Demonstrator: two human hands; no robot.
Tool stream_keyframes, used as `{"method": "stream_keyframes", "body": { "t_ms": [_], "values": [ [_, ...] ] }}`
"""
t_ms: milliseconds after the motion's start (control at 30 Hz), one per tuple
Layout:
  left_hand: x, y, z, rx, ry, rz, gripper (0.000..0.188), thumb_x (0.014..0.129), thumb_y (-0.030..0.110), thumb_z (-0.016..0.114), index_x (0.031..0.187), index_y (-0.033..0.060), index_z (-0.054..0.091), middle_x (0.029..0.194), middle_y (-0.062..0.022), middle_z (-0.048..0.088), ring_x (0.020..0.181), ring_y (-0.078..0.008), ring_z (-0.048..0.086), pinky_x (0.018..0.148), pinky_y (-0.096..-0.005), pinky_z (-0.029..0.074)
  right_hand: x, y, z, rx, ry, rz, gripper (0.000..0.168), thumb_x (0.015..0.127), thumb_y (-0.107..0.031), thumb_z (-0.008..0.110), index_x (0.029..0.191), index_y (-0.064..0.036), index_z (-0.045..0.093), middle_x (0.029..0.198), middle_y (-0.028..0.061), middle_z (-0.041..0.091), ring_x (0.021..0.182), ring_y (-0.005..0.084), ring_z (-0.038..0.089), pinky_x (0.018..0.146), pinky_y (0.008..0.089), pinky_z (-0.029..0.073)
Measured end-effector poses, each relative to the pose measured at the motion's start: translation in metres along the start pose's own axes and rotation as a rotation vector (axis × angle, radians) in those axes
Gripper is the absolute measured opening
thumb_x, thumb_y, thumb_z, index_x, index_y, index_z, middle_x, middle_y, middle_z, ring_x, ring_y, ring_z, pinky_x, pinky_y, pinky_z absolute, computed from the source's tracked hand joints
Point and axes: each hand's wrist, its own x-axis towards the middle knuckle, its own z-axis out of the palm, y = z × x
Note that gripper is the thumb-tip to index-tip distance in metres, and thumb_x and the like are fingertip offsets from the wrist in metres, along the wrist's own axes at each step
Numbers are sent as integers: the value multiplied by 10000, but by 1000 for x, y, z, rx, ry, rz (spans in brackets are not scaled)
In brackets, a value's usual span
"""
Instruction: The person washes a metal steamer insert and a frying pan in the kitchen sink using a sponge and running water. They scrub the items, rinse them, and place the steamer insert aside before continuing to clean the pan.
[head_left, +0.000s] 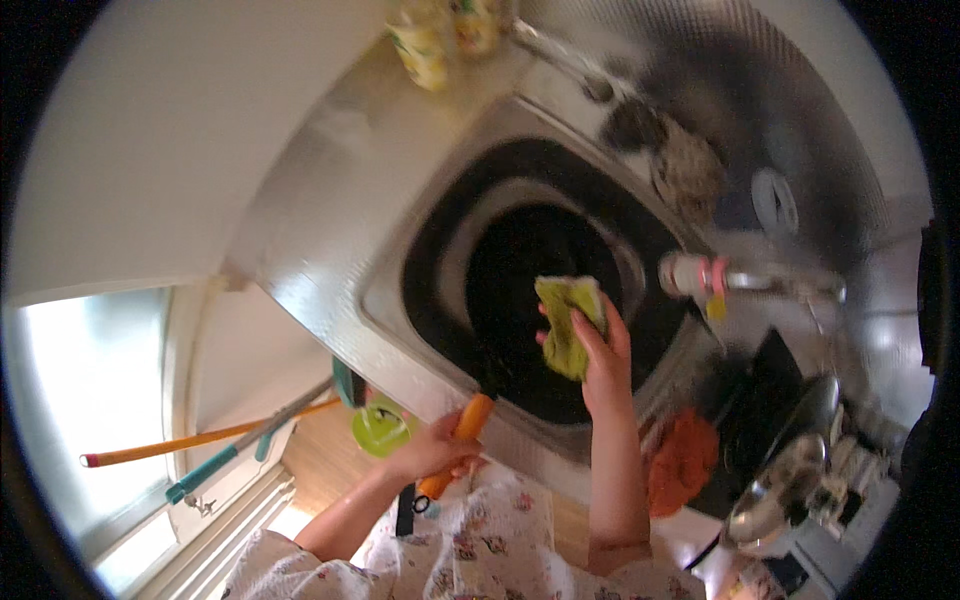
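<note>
My left hand (442, 454) grips the orange handle (474, 418) of a dark round frying pan (517, 255); a hanging ring shows at the handle's end. The pan rests in or over the basin of a metal sink (390, 289), its inside facing up. In my right hand (606, 352) is a yellow-green sponge (564, 326), pinched between thumb and fingers and held over the pan. Whether the sponge touches the pan I cannot tell. Right of the pan, the faucet (739, 280) reaches towards the basin, with pink bands near its pale tip.
An orange-red cloth (682, 461) hangs at the sink's right front. Dishes and cutlery crowd a rack (817, 480) further right. Yellow-patterned containers (421, 52) stand at the back, beside a grey-brown scrubber or rag (686, 169). Below left are broom handles (210, 442) and a green basin (381, 427).
</note>
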Motion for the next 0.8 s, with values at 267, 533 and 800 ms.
{"method": "stream_keyframes", "body": {
  "t_ms": [267,533,800],
  "values": [
    [-19,121,-46,1273,373,589,257,945,212,492,1134,50,559,1028,-185,635,953,-339,616,811,-437,492,67,-40,108,206,9,2,403,952,-217,516,1292,-20,426,1179,167,580,1059,298,611,887,433,513],
    [-27,464,-29,855,713,1838,248,914,219,550,865,-6,643,770,-63,659,709,-144,603,686,-291,485,186,-85,225,406,-262,-56,387,984,-256,400,1290,-21,437,1200,168,587,1034,330,618,880,488,505],
    [23,547,-52,1623,355,1235,449,905,442,535,694,58,629,581,-48,571,558,-155,564,576,-312,467,235,-65,242,490,-424,-84,423,980,-323,364,1277,-33,447,1136,158,613,991,340,631,829,536,514]
  ]
}}
